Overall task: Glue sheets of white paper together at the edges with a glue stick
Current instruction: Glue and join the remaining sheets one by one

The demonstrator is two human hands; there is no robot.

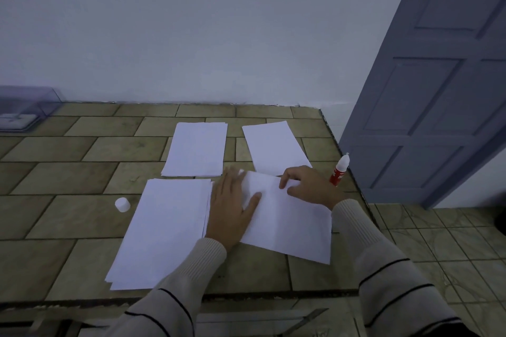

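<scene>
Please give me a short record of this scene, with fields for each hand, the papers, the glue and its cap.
left hand: flat, pressing the left edge of the sheet
right hand: pressing the far part of the same sheet
glue stick: upright, near the right edge of the table
cap: alone, left of the near stack
other papers: far stack; far sheet

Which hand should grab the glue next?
The right hand, probably. The glue bottle stands upright just beside it, on its outer side. The left hand lies flat on the sheet, farther from the glue, and can hold the paper steady.
</scene>
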